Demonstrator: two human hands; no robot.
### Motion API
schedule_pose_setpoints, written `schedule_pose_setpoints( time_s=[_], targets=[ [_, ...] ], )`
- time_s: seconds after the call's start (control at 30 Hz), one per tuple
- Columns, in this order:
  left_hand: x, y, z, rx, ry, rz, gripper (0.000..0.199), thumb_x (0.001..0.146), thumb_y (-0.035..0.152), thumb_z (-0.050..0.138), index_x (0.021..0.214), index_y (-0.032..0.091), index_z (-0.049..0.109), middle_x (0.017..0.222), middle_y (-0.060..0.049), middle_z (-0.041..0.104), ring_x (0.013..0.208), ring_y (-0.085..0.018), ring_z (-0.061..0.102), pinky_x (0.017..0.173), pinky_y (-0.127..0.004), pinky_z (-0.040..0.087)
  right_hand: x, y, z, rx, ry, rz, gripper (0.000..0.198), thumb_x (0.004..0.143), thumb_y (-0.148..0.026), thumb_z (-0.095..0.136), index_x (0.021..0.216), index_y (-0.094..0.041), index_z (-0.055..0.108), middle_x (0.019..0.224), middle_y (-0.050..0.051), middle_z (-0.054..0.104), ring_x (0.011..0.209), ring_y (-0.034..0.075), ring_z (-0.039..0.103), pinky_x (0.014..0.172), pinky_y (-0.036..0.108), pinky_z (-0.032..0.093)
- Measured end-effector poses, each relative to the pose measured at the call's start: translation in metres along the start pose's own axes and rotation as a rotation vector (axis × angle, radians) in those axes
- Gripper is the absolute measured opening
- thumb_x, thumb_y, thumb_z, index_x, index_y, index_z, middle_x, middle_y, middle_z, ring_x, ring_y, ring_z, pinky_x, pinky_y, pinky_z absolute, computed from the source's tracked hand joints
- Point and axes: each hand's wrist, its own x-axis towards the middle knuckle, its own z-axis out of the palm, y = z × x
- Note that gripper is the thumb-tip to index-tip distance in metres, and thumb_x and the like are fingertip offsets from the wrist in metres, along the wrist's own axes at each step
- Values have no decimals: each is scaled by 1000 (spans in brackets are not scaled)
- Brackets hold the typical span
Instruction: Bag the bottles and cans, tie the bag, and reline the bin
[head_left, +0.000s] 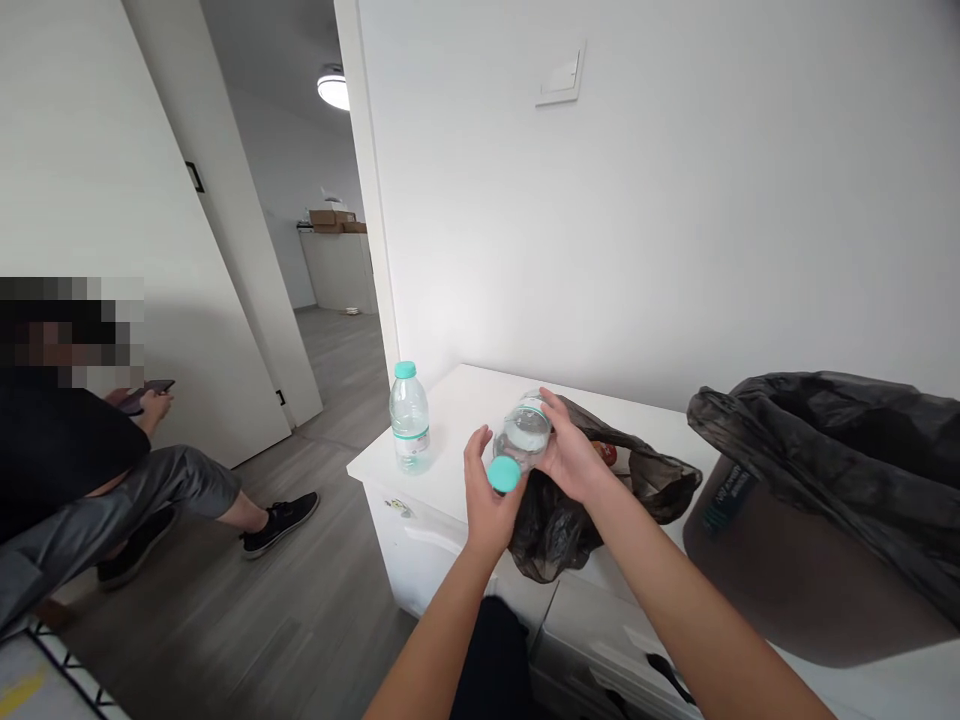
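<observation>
A clear plastic bottle (523,432) with a teal cap is tilted between my two hands, its cap end toward me. My left hand (489,497) is curled around the cap end. On the bottle's other end, my right hand (571,452) grips from the right. Another clear bottle (410,420) with the same teal cap stands upright on the white cabinet (457,400), left of my hands. Beneath and behind my hands lies a crumpled black plastic bag (559,530), with a small red item (604,453) partly showing in it.
A trash bin (787,570) lined with a black bag stands on the right. The cabinet's drawers have dark handles (670,677). At left, a seated person (67,450) holds a phone (146,393) beside a white door. A doorway opens to another room.
</observation>
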Motion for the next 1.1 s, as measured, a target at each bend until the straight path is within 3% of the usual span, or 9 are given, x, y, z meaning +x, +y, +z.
schedule_pose_setpoints(
  time_s=[0.13, 0.23, 0.33, 0.4, 0.5, 0.6, 0.67, 0.83, 1.1],
  targets=[
    [25, 15, -7, -111, -35, 3, 80, 87, 46, 73, 153, 26, 34, 158, -14, 41, 145, -31, 45, 116, -44, 44, -13, -9, 19, -72, -59, 31, 63, 98, -53, 30, 156, -29, 30, 117, 9, 69, 88, 25, 71, 68, 37, 59],
    [46, 25, -19, -131, -51, 8, 71, 85, 44, 76, 146, 24, 44, 152, -13, 49, 141, -30, 50, 116, -45, 44, -22, -8, 20, -63, -145, 69, 66, 95, -42, 31, 160, -29, 23, 98, 5, 70, 81, 22, 70, 74, 38, 59],
    [62, 33, -33, -112, -53, -15, 64, 85, 44, 76, 140, 23, 51, 143, -13, 58, 137, -32, 53, 116, -48, 43, -20, 9, 18, -282, -137, -41, 78, 90, -40, 50, 162, -33, 19, 91, 2, 65, 86, 24, 68, 80, 40, 58],
    [70, 37, -39, -61, -64, -13, 64, 84, 46, 77, 139, 23, 53, 139, -12, 61, 134, -33, 55, 113, -50, 44, -12, 22, 19, -533, -20, -179, 84, 81, -38, 67, 157, -32, 32, 99, 4, 62, 99, 27, 65, 89, 43, 56],
    [74, 39, -43, 47, -87, 13, 69, 83, 47, 78, 143, 25, 51, 136, -12, 62, 131, -34, 56, 109, -51, 47, 4, 29, 24, -825, 152, -340, 67, 69, -33, 80, 133, -28, 61, 121, 11, 58, 122, 34, 55, 104, 48, 49],
    [66, 29, -45, 97, -98, 29, 77, 88, 45, 72, 155, 27, 37, 148, -14, 54, 137, -33, 51, 110, -50, 46, 21, 24, 25, -792, 156, -385, 46, 71, -33, 81, 113, -24, 67, 128, 12, 60, 124, 32, 56, 105, 45, 49],
    [52, 15, -47, 145, -98, 31, 65, 97, 41, 59, 156, 28, 35, 151, -14, 51, 140, -30, 50, 111, -50, 46, 32, 20, 20, -677, 142, -355, 40, 76, -37, 78, 110, -21, 65, 123, 12, 66, 118, 29, 63, 102, 43, 51],
    [4, -27, -49, 423, -197, 39, 38, 102, 27, 37, 122, 25, 69, 119, -10, 74, 115, -29, 67, 104, -53, 50, 61, 35, 9, -446, 39, -293, 45, 77, -43, 78, 112, -19, 64, 118, 12, 75, 108, 27, 72, 95, 41, 56],
    [-19, -53, -44, 610, -236, 204, 37, 93, 20, 46, 118, 26, 73, 123, -8, 75, 117, -31, 69, 105, -53, 48, 117, 68, 61, -691, -90, -188, 51, 70, -42, 85, 111, -20, 65, 115, 9, 76, 104, 27, 71, 91, 38, 53]
  ],
)
